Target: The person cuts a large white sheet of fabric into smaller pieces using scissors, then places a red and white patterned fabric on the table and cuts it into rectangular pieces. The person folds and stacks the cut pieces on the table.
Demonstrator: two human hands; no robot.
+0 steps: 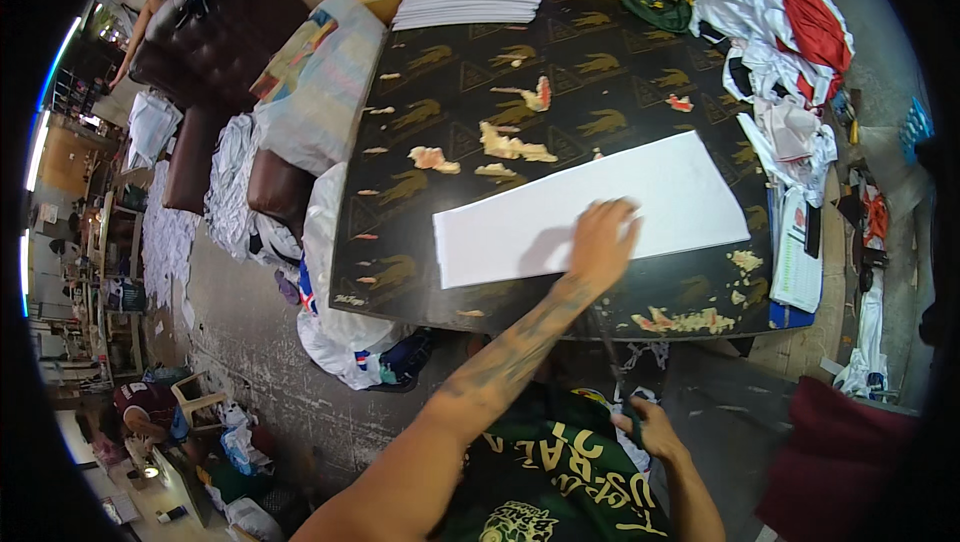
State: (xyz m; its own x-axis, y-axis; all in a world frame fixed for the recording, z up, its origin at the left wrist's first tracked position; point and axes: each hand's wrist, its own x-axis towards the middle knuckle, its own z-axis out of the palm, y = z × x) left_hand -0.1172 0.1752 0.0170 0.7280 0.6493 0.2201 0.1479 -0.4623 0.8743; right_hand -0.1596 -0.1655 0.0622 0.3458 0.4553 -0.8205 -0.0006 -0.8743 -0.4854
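A long white piece of cloth (pixel 660 192), wider at its right end, lies flat on the dark, worn table top (pixel 400 242). My left hand (pixel 604 237) rests on its near edge, fingers stretched out and holding nothing; they are slightly blurred. Below the table's near edge, close to my body, my right hand (pixel 652 429) is closed round the handles of a pair of scissors (pixel 615 370). Their blades point up toward the table edge. A neat stack of white cloth pieces (pixel 467 0) sits at the far left of the table.
Heaped white and red cloth (pixel 770 17) crowds the table's far right. Papers on a clipboard (pixel 793 252) lie at the right edge beside a dark phone-like object (pixel 813 232). Filled plastic bags (pixel 325 92) and a brown leather armchair (pixel 215 42) stand on the left.
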